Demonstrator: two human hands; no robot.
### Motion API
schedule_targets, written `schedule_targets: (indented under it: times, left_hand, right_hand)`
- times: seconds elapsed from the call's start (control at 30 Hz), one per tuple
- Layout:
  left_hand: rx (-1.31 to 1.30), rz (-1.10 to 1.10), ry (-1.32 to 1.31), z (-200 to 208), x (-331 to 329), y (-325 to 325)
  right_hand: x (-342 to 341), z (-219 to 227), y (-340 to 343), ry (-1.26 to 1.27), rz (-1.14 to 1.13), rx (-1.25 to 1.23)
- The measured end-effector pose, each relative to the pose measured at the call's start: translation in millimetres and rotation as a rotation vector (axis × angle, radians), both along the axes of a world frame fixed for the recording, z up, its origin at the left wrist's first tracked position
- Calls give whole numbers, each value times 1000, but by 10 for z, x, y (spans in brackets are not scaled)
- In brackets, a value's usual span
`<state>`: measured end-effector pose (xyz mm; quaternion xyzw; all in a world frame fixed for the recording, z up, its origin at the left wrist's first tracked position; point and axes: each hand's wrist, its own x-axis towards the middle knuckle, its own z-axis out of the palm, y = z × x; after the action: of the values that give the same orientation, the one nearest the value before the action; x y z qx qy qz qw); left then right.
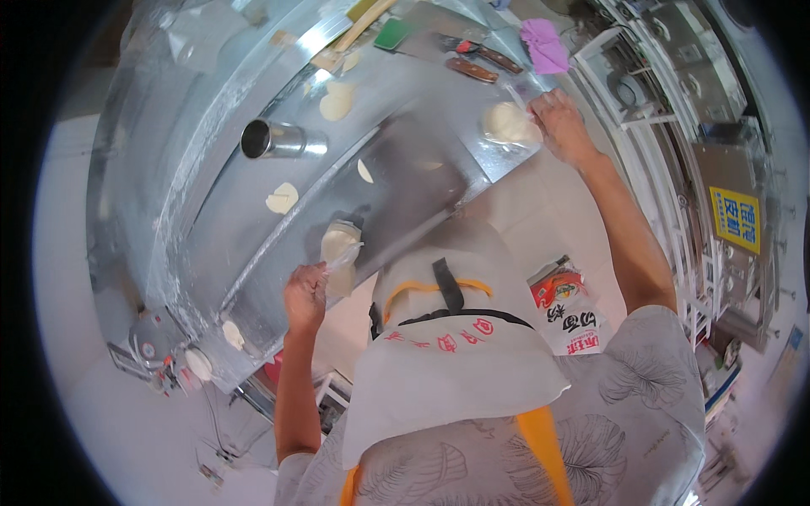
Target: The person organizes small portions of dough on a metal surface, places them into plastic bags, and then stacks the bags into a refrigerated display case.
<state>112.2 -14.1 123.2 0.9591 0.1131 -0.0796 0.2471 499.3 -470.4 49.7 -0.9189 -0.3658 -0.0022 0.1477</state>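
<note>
My left hand point(305, 295) is closed on the gathered end of a clear plastic bag point(342, 243). Inside that bag is pale dough, whose exact shape I cannot make out; it hangs at the near edge of the steel worktable point(245, 228). Far to the right, my right hand point(560, 126) has its fingers closed on a second clear bag point(510, 125), which rests on the table's corner and holds a rounded pale dough lump. Flat dough pieces lie scattered between and beyond my hands, among them one near the steel cup point(281, 198) and a larger one behind it point(336, 100).
A steel cylinder cup point(283, 139) stands on the table. Beyond it lie wooden-handled knives point(472, 69), a green-edged scraper point(391, 34) and a pink cloth point(545, 45). On the floor sits a printed white-and-red package point(567, 304). Wire shelving point(666, 169) runs along the right.
</note>
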Motion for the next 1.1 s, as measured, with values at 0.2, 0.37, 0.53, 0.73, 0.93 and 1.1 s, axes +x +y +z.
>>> schedule_targets:
  times: [0.2,0.37,0.53,0.73,0.93,1.1]
  left_hand:
    - [-78,-245,-151,-28,741,-543]
    - [-162,-484,-222,3,1441,-1407]
    - [-200,-708,-151,151,2025,-2449]
    - [-70,-1033,-75,63,2515,-4046]
    - [-72,-1335,-100,-66,2944,-5979]
    - [-217,-1510,-164,28,3179,-7835]
  right_hand:
    - [-589,367,-556,55,-252,66]
    - [-1450,819,-1154,229,-632,252]
    - [-2357,939,-1939,240,-941,297]
    - [-3364,764,-2945,344,-1363,343]
    - [-4253,396,-4073,216,-1758,457]
    - [-4688,676,-4978,155,-2112,609]
